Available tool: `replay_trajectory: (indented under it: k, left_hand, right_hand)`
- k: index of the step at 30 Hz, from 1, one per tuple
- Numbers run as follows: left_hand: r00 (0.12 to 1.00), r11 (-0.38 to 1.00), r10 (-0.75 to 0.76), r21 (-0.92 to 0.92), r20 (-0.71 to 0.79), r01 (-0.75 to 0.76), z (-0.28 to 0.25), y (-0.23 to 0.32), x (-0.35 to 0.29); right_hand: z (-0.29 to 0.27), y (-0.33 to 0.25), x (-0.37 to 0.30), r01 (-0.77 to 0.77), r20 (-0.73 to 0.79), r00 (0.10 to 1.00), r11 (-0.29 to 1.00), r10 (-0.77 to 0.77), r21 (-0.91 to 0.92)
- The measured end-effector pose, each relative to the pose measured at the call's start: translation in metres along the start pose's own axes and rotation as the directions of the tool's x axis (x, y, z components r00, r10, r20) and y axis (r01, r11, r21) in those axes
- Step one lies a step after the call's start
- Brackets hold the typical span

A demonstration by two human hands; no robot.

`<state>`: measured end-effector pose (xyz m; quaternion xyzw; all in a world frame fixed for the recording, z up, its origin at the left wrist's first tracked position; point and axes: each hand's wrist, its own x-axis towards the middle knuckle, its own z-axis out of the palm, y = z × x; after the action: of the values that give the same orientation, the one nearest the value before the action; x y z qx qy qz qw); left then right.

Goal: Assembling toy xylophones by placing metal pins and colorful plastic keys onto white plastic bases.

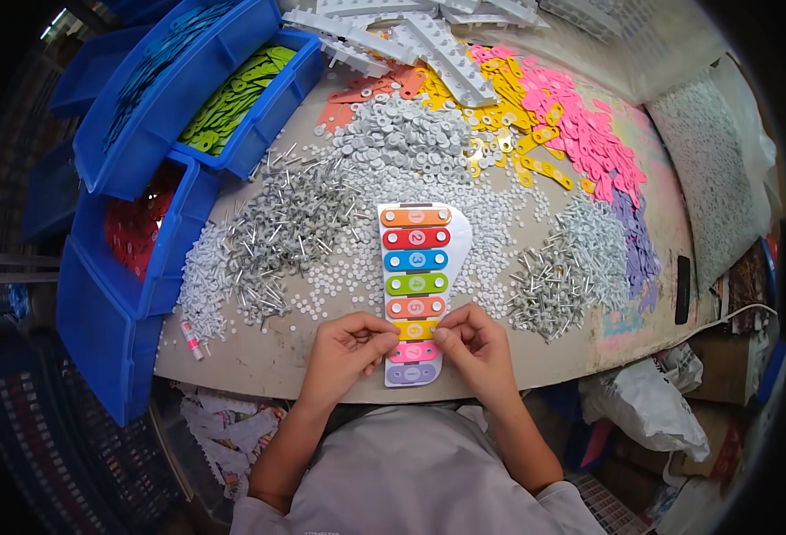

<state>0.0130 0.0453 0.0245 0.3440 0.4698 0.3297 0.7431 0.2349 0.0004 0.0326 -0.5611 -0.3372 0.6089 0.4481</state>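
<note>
A toy xylophone with a white base and a row of coloured bars stands upright in front of me, near the table's front edge. White round caps sit at the ends of the upper bars, from orange down to salmon. My left hand is pinched at the left end of the yellow bar. At its right end my right hand is also pinched, thumb against fingers. What the fingertips hold, if anything, is hidden. Below lie a pink bar and a purple bar, whose end holes show no white caps.
Piles of metal pins, white washers and small white pieces surround the xylophone. Loose yellow bars, pink bars and white bases lie farther back. Blue bins stand left; a filled bag leans right.
</note>
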Motion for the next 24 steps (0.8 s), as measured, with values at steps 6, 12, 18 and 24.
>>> replay_trajectory:
  k: [6,12,18,24]
  left_hand:
    - [0.988,0.973,0.155,0.178,-0.026,-0.148,0.002,-0.004,0.007]
    - [0.998,0.891,0.011,0.453,0.057,-0.036,0.009,0.01,0.018]
    - [0.993,0.946,-0.033,0.323,0.115,-0.006,0.003,0.005,0.022]
    - [0.991,0.941,-0.077,0.335,0.108,0.037,0.003,0.012,0.023]
  right_hand:
    - [-0.004,-0.004,0.006,-0.088,-0.044,0.996,0.989,0.083,-0.12]
    - [-0.005,-0.012,0.01,-0.239,0.019,0.97,0.964,0.243,-0.115]
    - [-0.004,-0.006,0.013,-0.104,0.106,0.985,0.958,0.137,-0.268]
    - [-0.004,0.0,0.015,-0.001,0.103,0.994,0.94,0.038,-0.342]
